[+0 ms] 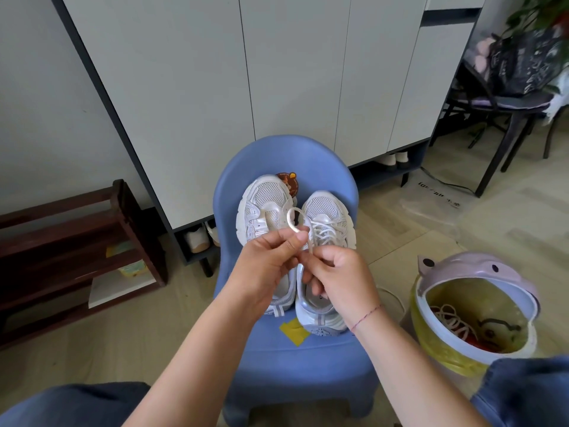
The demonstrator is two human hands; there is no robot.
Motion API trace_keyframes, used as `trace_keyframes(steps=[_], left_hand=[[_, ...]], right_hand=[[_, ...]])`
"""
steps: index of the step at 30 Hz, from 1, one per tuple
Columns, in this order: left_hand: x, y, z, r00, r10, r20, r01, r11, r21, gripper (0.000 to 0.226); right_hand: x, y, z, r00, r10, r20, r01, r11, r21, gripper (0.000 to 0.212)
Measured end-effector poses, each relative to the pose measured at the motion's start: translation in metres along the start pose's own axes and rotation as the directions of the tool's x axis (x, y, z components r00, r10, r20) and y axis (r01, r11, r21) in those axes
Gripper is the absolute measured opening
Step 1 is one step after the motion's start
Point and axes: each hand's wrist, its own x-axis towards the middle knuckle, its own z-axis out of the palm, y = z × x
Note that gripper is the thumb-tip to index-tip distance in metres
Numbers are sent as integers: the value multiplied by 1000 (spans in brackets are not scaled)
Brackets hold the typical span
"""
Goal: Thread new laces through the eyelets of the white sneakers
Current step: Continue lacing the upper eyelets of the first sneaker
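I see a small blue chair (308, 362) at frame centre, standing on the pale floor (154, 340). On its seat lie two white sneakers (264, 200) side by side, toes up-frame. A yellow tape scrap (291, 332) lies just beside the right-of-frame heel.

two white sneakers (264, 208) (327, 215), two hands (268, 263) (340, 278), one lace (290, 220), one blue chair (292, 359), one bin (443, 355), one wooden rack (77, 235).

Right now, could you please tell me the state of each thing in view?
Unlaced sneaker, bare eyelets, on the chair.
Laced sneaker, laces threaded, beside it.
Lace, looped, held above the sneakers.
Left hand, pinching the lace.
Right hand, pinching the lace.
Bin, lid up, loose laces inside.
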Motion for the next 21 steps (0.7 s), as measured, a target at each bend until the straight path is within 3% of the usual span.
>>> trace_keyframes(steps=[2, 5, 10, 13, 17, 21], left_hand=[[2, -7, -3, 998, 51, -45, -43, 986, 158, 16], [3, -13, -7, 990, 90, -106, -61, 965, 254, 16], [16, -15, -12, 958, 84, -276, -57, 993, 103, 9], [27, -17, -10, 946, 71, -317, -51, 996, 69, 10], [35, -25, -7, 941, 73, -330, -20, 986, 163, 9], [37, -29, -7, 940, 108, -325, -26, 969, 247, 4]], right_hand=[[1, 0, -1, 1000, 18, 17, -18, 1000, 12, 33], [-1, 3, -2, 999, 22, 47, -25, 998, 62, 24], [5, 24, 3, 977, 172, -126, -136, 957, 254, 17], [14, 37, 13, 954, 220, -202, -179, 963, 202, 26], [31, 40, 25, 945, 239, -224, -213, 968, 132, 35], [45, 47, 30, 930, 169, -326, -190, 981, -35, 41]])
